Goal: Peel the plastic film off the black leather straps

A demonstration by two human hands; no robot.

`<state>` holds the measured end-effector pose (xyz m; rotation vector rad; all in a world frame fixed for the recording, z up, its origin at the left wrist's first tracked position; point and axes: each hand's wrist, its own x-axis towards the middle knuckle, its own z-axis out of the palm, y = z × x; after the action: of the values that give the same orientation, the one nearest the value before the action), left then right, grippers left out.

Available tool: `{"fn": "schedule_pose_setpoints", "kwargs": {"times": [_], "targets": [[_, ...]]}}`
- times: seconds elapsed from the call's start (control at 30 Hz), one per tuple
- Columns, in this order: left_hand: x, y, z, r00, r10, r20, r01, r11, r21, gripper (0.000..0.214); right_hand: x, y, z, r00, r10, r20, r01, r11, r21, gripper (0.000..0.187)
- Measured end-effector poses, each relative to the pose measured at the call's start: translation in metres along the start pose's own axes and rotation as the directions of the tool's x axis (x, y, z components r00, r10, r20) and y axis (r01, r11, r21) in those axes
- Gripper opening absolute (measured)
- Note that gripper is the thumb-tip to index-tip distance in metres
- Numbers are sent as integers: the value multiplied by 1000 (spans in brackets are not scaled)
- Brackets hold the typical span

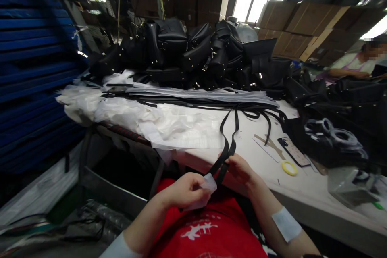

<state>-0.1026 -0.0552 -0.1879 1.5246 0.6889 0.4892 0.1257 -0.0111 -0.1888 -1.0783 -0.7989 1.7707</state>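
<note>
My left hand (190,191) is closed in front of my red shirt, gripping a small piece of thin white wrapping (211,182) at the end of a black strap (224,154). The strap runs away from me in two lengths onto the table. My right hand (240,169) is closed around the strap a little farther along, with its fingertips partly hidden. Behind the hands, a bundle of long black straps (193,102) lies across the table, with strips of translucent wrapping (229,96) on top.
Crumpled white sheets (169,123) cover the table's left part. To the right lie a phone (293,152), a yellow tape roll (289,168) and a clear plastic box (347,187). Black leather bags (172,38) are piled behind. A person (352,64) works at far right.
</note>
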Motion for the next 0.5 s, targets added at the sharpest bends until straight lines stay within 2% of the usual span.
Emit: {"fn": "schedule_pose_setpoints", "kwargs": {"times": [0.1, 0.2, 0.27, 0.33, 0.4, 0.5], "targets": [[5, -3, 4, 1000, 2, -6, -2, 1000, -10, 42, -2, 2, 1, 1000, 13, 12, -14, 1000, 27, 18], [10, -6, 8, 998, 34, -56, -31, 998, 60, 41, -9, 9, 6, 980, 89, 177, -100, 994, 55, 36], [12, -5, 8, 994, 71, -80, -62, 993, 105, 40, -12, 18, 13, 964, 97, 249, -89, 995, -42, 33], [13, -1, 6, 993, 102, -64, -93, 987, 130, 40, -14, 27, 18, 972, 44, 230, 10, 973, -230, 28], [11, 6, 2, 988, 141, -66, -126, 974, 191, 35, -14, 30, 21, 983, -19, 180, 85, 928, -363, 32], [3, 17, -9, 959, 220, -177, -146, 923, 356, 21, -18, 17, 14, 993, -109, 36, 115, 928, -354, 44]]}}
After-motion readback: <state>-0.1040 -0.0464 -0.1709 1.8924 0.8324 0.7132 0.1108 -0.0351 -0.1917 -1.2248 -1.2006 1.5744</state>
